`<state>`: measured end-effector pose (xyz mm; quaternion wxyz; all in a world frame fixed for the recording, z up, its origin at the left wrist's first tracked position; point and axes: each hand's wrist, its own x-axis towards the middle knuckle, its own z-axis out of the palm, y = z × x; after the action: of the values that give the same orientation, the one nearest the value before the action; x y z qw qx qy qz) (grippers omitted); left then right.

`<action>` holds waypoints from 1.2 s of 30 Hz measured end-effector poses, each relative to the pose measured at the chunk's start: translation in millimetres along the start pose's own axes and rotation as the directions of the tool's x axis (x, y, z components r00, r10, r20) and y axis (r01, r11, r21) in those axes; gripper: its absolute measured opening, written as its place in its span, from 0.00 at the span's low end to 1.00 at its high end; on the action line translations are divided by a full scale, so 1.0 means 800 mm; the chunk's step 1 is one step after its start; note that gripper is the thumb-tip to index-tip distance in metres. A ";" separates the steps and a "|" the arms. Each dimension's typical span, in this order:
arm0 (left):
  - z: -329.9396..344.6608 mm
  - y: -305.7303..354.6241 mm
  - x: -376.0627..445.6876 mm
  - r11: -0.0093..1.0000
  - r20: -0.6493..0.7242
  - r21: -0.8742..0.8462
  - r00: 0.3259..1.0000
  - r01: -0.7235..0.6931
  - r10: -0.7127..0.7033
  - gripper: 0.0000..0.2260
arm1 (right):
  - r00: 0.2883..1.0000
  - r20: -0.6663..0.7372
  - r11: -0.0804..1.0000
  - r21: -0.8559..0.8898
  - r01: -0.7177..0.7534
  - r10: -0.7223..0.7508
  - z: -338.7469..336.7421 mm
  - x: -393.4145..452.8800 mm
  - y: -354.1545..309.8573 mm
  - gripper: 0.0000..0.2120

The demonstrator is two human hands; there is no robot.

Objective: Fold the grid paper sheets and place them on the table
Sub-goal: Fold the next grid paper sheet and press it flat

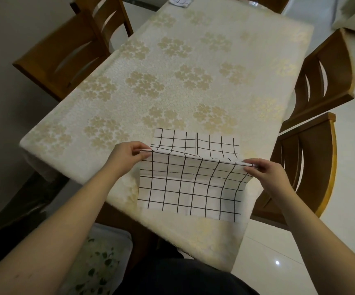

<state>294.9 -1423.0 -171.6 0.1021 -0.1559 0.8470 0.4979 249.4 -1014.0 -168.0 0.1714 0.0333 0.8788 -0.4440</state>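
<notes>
Head view: grid sheet [190,184] at the near right part of the table [151,81], long axis left-right, a fold ridge lifted across its middle. Near half slopes down toward the person, far half lies flat on the cloth. Left hand [127,155] pinches the ridge's left end, right hand [263,171] pinches its right end, thumb and fingers closed on paper. Another folded grid piece [180,1] at the far edge. Chairs [66,52] left and right of the table.

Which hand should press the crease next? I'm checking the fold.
Probably right: both the left hand and right hand pinch the grid sheet, but the right end sags.
</notes>
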 end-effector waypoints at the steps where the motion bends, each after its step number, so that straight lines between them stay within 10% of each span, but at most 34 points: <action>1: -0.001 0.004 0.000 0.999 -0.025 0.032 0.999 -0.029 0.030 0.04 | 1.000 -0.028 1.000 0.000 0.010 -0.010 -0.001 -0.001 -0.002 0.09; 23: -0.085 0.103 -0.033 0.861 -0.316 0.140 0.802 -0.489 0.507 0.06 | 0.866 -0.224 0.889 -0.222 0.401 -0.447 -0.051 -0.025 -0.067 0.10; 30: -0.032 0.000 -0.069 0.950 -0.253 0.004 0.919 -0.312 0.302 0.18 | 0.858 -0.061 0.826 -0.313 0.468 -0.510 -0.002 -0.068 0.022 0.10; 36: 0.032 -0.088 -0.058 0.998 -0.101 0.034 0.994 0.050 -0.046 0.07 | 0.924 0.182 0.803 -0.458 0.382 -0.336 0.046 -0.077 0.073 0.10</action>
<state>364.5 -1425.1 -226.0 0.0742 -0.1992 0.8561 0.4712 329.9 -1002.3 -212.7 0.1274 -0.1981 0.9431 -0.2347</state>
